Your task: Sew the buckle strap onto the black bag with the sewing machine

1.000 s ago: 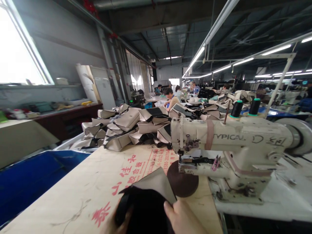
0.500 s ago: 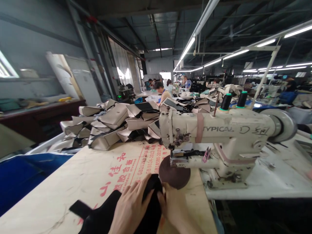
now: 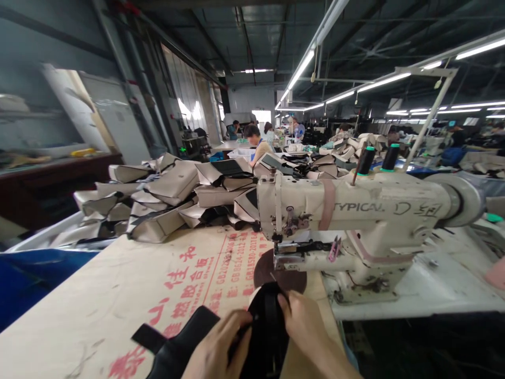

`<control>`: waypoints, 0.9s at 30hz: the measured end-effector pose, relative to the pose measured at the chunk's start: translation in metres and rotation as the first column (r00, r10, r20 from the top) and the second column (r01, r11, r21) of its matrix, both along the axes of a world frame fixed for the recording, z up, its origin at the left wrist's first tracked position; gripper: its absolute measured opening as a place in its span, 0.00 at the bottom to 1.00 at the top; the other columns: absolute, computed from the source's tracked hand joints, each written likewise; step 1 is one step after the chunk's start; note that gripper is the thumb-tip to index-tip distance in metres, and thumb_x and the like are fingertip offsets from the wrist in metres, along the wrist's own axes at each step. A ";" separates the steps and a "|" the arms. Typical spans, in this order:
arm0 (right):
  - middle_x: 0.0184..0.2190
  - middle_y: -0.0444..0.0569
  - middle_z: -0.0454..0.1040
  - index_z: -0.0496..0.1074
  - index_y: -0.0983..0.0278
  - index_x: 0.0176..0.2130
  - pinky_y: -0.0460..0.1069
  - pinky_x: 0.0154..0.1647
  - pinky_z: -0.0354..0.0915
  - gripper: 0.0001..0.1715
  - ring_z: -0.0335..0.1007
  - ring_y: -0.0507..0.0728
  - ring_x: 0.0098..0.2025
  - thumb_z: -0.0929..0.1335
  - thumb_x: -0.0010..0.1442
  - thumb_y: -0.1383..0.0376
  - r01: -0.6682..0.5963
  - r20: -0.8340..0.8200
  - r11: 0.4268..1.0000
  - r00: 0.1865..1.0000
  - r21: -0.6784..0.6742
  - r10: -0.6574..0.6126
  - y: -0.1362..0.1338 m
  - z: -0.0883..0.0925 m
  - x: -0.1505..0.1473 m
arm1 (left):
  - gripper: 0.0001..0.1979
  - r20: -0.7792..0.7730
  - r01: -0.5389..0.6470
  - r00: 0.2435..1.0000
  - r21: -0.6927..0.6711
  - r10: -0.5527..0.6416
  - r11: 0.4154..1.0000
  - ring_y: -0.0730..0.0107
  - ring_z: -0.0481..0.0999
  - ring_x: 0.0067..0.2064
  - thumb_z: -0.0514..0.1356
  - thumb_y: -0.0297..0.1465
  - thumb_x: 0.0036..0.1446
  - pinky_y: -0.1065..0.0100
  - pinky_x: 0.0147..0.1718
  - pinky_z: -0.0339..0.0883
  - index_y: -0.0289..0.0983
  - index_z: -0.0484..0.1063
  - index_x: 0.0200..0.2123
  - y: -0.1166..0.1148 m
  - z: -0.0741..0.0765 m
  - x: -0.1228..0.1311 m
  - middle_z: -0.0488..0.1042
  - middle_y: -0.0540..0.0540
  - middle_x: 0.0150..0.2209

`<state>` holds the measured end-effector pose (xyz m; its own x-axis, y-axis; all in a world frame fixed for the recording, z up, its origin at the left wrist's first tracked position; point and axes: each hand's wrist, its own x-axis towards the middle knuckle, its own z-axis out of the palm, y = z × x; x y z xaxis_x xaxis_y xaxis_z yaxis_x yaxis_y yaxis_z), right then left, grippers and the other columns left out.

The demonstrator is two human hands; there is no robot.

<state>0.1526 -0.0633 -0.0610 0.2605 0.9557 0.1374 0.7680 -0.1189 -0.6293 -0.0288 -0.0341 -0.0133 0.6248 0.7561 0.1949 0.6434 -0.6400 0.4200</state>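
Note:
A black fabric piece [image 3: 185, 345] with a strap end lies on the plywood board [image 3: 118, 295] at the bottom centre. My left hand [image 3: 219, 350] pinches its folded edge, fingers closed. My right hand [image 3: 311, 337] grips the same black piece from the right, thumb and fingers closed on its upper fold. Both hands sit just in front of the cream sewing machine [image 3: 366, 221] and the dark round pad [image 3: 280, 273] under its needle head.
A heap of beige and black bag pieces [image 3: 165, 200] covers the far end of the board. A blue bin [image 3: 27, 279] stands to the left. Two thread cones [image 3: 379, 158] sit on the machine. Other people [image 3: 256, 142] work at tables behind.
The black piece has been folded and lifted closer to the machine. My right hand came over onto its top fold, and my left hand closed on its edge. The camera turned slightly left.

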 end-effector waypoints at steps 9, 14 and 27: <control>0.51 0.47 0.68 0.64 0.61 0.53 0.52 0.58 0.58 0.21 0.63 0.54 0.54 0.56 0.64 0.59 -0.193 -0.385 0.967 0.890 0.164 0.243 -0.006 0.004 0.023 | 0.20 -0.211 0.155 0.963 -0.078 -0.169 0.985 0.66 0.73 0.48 0.45 0.24 0.57 0.64 0.47 0.67 0.44 0.69 0.48 0.059 0.001 0.027 0.74 0.49 0.47; 0.53 0.43 0.67 0.63 0.57 0.54 0.51 0.59 0.56 0.19 0.61 0.52 0.55 0.58 0.63 0.62 -0.314 -0.376 0.930 0.852 0.189 0.364 -0.011 -0.001 0.042 | 0.22 -0.188 0.310 0.925 -0.124 -0.329 0.942 0.68 0.71 0.50 0.46 0.23 0.56 0.67 0.51 0.65 0.43 0.67 0.51 0.065 0.002 0.028 0.72 0.49 0.50; 0.44 0.50 0.71 0.66 0.63 0.50 0.46 0.47 0.66 0.19 0.68 0.53 0.45 0.60 0.60 0.71 -0.353 -0.174 0.903 0.900 0.246 0.399 0.001 -0.003 0.038 | 0.21 -0.125 0.410 0.908 0.067 -0.400 0.909 0.73 0.76 0.43 0.52 0.22 0.53 0.77 0.43 0.69 0.43 0.68 0.49 0.067 0.000 0.023 0.75 0.52 0.45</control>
